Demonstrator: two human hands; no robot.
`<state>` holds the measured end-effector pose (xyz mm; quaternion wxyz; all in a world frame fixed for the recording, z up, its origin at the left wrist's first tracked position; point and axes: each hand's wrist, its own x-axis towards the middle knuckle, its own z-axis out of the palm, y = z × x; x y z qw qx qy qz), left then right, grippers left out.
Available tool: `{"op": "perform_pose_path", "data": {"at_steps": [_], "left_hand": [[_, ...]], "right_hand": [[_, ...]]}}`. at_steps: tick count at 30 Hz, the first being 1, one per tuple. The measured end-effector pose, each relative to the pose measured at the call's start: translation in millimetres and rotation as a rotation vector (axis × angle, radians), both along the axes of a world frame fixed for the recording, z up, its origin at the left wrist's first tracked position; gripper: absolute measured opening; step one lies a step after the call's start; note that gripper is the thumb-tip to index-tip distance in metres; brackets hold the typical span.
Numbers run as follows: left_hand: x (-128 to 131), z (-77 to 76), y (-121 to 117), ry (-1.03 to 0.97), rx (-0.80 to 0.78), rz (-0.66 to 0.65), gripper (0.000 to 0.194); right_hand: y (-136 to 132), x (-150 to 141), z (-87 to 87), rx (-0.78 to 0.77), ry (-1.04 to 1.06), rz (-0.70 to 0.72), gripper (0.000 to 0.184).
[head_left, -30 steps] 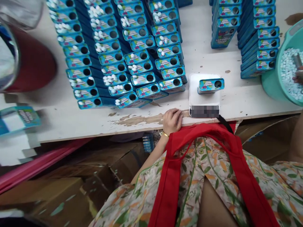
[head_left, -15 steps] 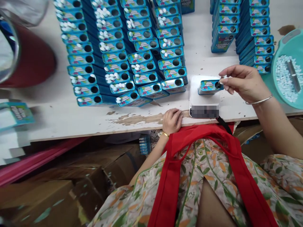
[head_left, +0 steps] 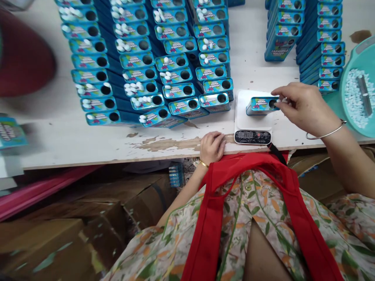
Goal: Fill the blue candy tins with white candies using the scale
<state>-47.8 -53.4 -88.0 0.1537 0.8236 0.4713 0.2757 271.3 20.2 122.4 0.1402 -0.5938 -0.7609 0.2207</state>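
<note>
A blue candy tin (head_left: 260, 104) stands upright on a white digital scale (head_left: 242, 121), its round hole facing up. My right hand (head_left: 304, 105) is at the tin's right end, thumb and fingers closed on small white candies (head_left: 284, 100) beside the hole. How many it holds is hidden. My left hand (head_left: 212, 148) rests at the front edge of the table beside the scale, its fingers curled and nothing visible in them. Left of the scale, rows of similar tins (head_left: 215, 102) stand close together, many with loose white candies on their tops.
A turquoise basin (head_left: 347, 113) on the right holds many white candies and a metal scoop (head_left: 365, 95). More tins (head_left: 281, 50) stand at the back right. A dark red bucket (head_left: 26, 54) is at the left, and cardboard boxes (head_left: 43, 242) lie below the table (head_left: 88, 150).
The view has shifted slightly, so the left rows and bucket sit further left. My right hand stays by the tin's hole, more white candies now showing at its fingers. My left hand has hardly moved.
</note>
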Motion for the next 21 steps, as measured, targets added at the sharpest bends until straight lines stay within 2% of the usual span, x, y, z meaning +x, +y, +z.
{"op": "perform_pose_path", "data": {"at_steps": [7,17,21], "left_hand": [[0.8,0.7,0.3,0.004,0.046,-0.003,0.028],[-0.3,1.8,-1.7,-0.006,-0.041,0.019,0.030],[-0.3,1.9,-1.5,-0.008,-0.034,0.019,0.030]], "right_hand": [[7.6,-10.8,4.8,-0.035,-0.064,0.007,0.028],[7.7,-15.9,10.7,-0.063,-0.053,-0.036,0.025],[10.1,-17.6,14.9,-0.097,-0.099,-0.072,0.030]]}}
